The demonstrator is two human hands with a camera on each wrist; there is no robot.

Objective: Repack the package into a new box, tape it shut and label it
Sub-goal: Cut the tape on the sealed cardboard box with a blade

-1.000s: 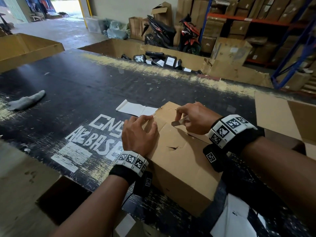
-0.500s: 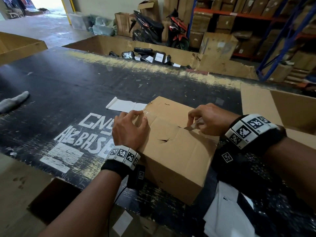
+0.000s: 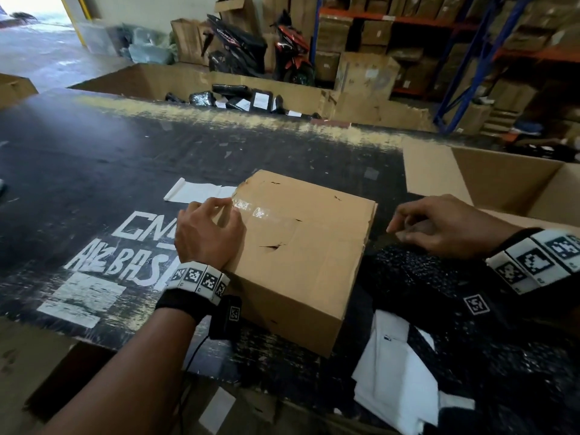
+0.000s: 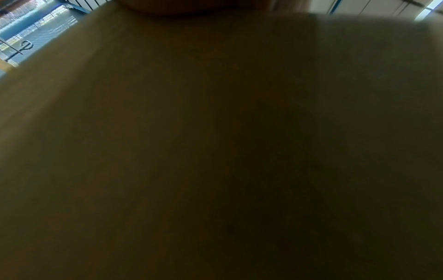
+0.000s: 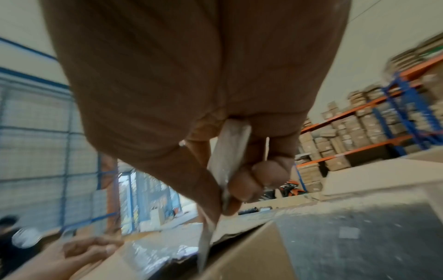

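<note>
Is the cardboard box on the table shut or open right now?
Shut: the cardboard box has its top flaps lying flat, clear tape across them under the left hand.

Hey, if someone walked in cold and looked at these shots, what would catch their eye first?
First the brown cardboard box in the middle of the black table, with shiny clear tape across its top under the left hand. To its right, the right hand pinches a pale strip. Behind stand two motorbikes.
</note>
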